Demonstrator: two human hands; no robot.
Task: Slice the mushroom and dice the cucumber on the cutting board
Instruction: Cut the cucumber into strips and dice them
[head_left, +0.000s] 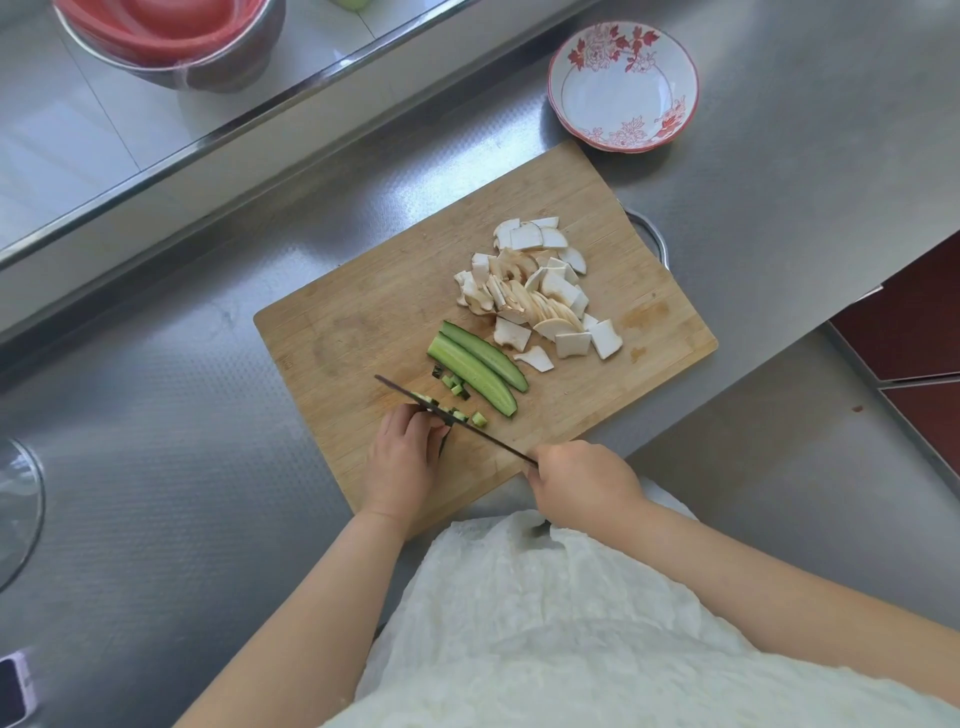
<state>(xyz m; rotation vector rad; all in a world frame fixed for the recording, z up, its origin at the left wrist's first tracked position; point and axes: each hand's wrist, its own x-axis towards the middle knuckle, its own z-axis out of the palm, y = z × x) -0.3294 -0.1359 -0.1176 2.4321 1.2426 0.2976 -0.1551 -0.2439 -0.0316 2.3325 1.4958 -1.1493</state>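
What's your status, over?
Right hand grips knife; left hand holds cucumber piece. Mushroom sliced; two cucumber strips left on board. Nothing blocking.

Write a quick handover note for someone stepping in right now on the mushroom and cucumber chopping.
Right hand grips the knife, blade down on the cutting board.
Left hand holds a cucumber strip at the blade; the strip is mostly hidden.
Done: mushroom slices piled at the board's far right; a few cucumber dice cut.
Left: two long cucumber pieces still to dice.
White floral bowl sits beyond the board.
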